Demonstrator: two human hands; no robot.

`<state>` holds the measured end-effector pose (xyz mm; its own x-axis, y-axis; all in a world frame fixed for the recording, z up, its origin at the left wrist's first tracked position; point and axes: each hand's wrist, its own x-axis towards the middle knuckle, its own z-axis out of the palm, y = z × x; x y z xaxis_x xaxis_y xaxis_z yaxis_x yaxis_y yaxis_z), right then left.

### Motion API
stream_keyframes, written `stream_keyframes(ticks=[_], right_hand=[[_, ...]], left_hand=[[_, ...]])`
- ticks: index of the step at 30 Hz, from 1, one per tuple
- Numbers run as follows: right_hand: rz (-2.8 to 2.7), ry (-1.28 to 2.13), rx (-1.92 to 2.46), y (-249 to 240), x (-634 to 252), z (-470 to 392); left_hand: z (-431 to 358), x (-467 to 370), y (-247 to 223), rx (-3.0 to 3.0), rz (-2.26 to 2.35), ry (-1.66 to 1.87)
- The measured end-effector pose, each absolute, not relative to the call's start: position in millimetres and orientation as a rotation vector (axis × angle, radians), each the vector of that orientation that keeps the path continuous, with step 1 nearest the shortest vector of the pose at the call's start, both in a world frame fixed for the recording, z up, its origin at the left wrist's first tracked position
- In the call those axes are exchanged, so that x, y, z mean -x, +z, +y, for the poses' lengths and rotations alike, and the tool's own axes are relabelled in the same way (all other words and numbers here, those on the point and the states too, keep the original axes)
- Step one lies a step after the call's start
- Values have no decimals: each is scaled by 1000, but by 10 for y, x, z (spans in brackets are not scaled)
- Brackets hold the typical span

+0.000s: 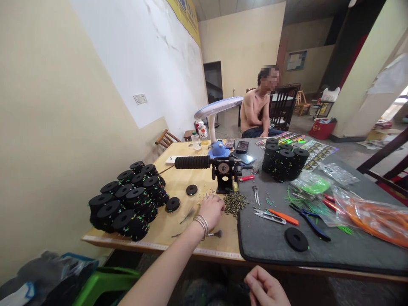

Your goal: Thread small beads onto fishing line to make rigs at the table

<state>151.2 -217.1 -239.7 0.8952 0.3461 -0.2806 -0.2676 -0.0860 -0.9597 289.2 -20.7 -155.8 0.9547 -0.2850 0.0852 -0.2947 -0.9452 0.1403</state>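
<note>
The fingertips of the left hand point(211, 211) are hidden beneath it. The right hand point(265, 288), at the bottom edge, is cut off, and its curled fingers hide any contents. The seated person's face point(274, 79) is pixelated. The yellow banner point(186, 15) runs out at the top, the orange strands point(372, 214) at the right.

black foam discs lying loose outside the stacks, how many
3: one disc and a second disc on the wood tabletop, a third disc on the gray mat, near the blue-handled pliers. More may be hidden behind the stacks.
</note>
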Motion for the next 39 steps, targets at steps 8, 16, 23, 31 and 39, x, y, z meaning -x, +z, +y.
stream_keyframes(ticks=[8, 16, 23, 31, 39], right_hand=[[-263, 308, 1889, -2337, -1336, -2125], [-365, 335, 1984, -2268, -1203, -2029], [-99, 438, 1564, -2248, -1195, -2030], [-55, 603, 1418, -2283, -1186, -1993], [-110, 611, 1386, -2297, -1185, -1889]], left_hand=[[-222, -2878, -1567, -2927, -568, 71], [-115, -2701, -1403, -2725, -613, 149], [-192, -2029, -1467, -1829, -124, -42], [-392, -1207, -2072, -967, 422, -356], [-414, -1066, -2330, -584, 411, -489]])
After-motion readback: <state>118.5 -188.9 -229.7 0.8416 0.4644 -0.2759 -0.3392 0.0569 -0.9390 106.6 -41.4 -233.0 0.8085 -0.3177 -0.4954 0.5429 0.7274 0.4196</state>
